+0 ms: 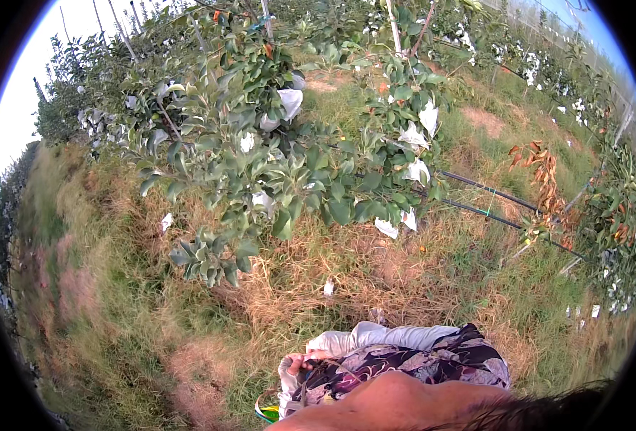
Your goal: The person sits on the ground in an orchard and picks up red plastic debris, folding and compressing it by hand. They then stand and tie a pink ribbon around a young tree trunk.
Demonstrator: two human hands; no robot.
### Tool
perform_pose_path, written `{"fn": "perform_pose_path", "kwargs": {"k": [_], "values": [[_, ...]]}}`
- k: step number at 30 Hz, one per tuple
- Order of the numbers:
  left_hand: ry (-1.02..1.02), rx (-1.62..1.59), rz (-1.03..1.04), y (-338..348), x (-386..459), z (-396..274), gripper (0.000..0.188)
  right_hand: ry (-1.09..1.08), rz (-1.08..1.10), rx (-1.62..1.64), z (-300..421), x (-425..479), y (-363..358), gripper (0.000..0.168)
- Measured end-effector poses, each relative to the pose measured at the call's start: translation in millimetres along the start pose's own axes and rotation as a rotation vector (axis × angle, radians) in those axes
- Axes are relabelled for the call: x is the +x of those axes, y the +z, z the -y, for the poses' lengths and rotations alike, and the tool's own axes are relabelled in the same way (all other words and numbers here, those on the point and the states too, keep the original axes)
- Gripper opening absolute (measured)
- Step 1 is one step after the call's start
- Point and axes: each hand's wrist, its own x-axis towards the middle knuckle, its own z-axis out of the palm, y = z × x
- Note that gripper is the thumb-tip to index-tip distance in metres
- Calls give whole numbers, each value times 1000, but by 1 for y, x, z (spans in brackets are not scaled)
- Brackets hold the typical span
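At the lower middle, my left hand (295,364) is held against the front of a dark patterned garment (388,361), its fingers curled. My right hand (318,354) reaches in from a pale sleeve (377,336) and meets it there. A small dark item (318,365) lies by the fingertips; it is too small to name, and I cannot tell whether either hand grips it. A thin strap or cord (345,372) crosses the garment beside them. Close by the left sleeve hangs a green and yellow item (269,412), partly cut off.
Ahead stand leafy fruit trees (318,167), with white bags (290,102) hanging among the leaves. Black irrigation hoses (482,211) run low at the right, near a branch of dried brown leaves (544,172). White scraps (329,288) lie on dry grass (275,291).
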Motion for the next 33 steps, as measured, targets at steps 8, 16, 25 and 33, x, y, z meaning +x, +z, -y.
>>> {"fn": "perform_pose_path", "kwargs": {"k": [8, 16, 25, 33], "values": [[78, 156, 132, -3, 36, -19, 15, 29, -139, 66, -9, 8, -6, 18], [37, 377, 293, -6, 44, -81, 8, 96, -264, 274, -11, 40, -5, 15], [124, 401, 300, -104, 75, -131, 8, 139, -436, 257, 34, 126, 39, 15], [223, 678, 556, -76, 103, -151, 7, 196, -619, 282, 59, 92, 36, 16]]}}
